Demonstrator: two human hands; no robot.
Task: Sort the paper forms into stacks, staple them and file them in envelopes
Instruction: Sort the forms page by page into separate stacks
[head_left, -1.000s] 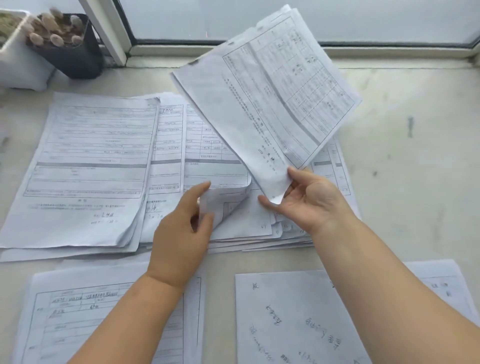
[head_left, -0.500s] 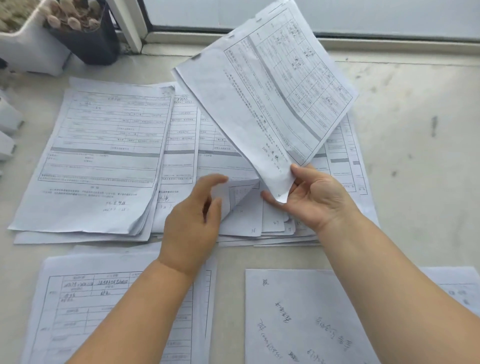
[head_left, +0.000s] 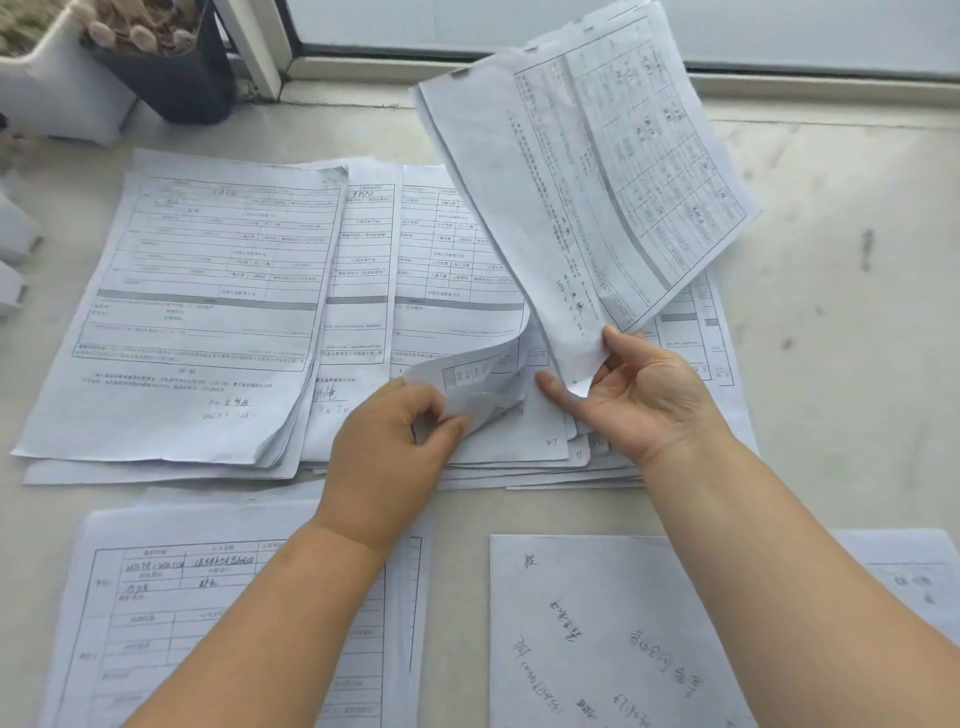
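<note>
My right hand (head_left: 641, 400) pinches the lower corner of a few printed forms (head_left: 582, 187) and holds them raised, tilted up over the middle stack (head_left: 457, 270). My left hand (head_left: 387, 452) pinches the curled bottom corner of the top sheet (head_left: 478, 379) of that middle stack and lifts it. A separate stack of forms (head_left: 202, 312) lies to the left, overlapping the middle one. Two more piles lie near me: printed forms (head_left: 171, 613) at lower left and a sheet with handwriting (head_left: 613, 639) at lower right.
A black plant pot (head_left: 166, 67) and a white pot (head_left: 57, 88) stand at the back left by the window frame (head_left: 260, 47). Small white objects (head_left: 15, 249) sit at the left edge. Pale tabletop (head_left: 841, 312) shows to the right of the stacks.
My left hand has curled the top sheet's corner further up and back. The raised forms in my right hand have stayed up, shifting slightly right in the view.
</note>
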